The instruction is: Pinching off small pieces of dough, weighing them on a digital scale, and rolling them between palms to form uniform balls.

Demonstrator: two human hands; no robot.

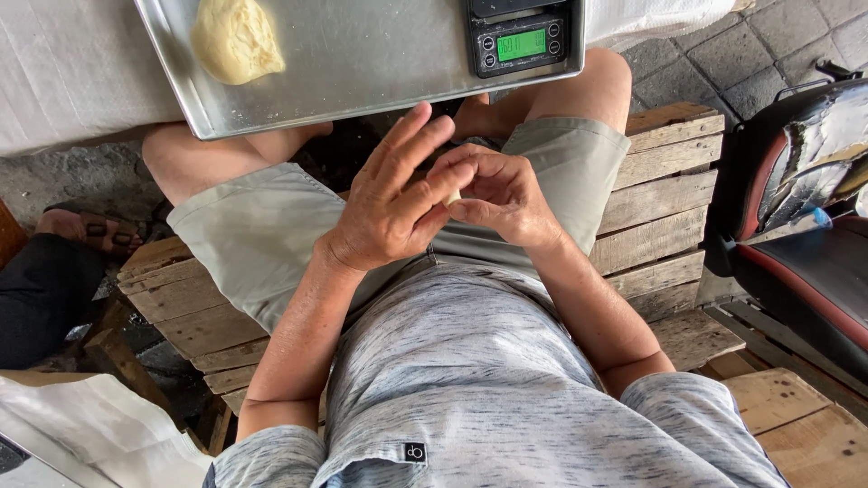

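One small piece of dough (454, 195) sits pinched between the left hand (389, 203) and right hand (497, 194), pressed together over the lap, while the big dough lump (235, 41) waits undivided on the metal tray (362, 72) beside the scale (520, 41).

pale yellow dough (236, 39), silver tray (362, 72), green-lit scale (522, 41)

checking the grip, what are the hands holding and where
A small dough piece, pinched between the right hand's fingers and pressed by the left hand; mostly hidden.
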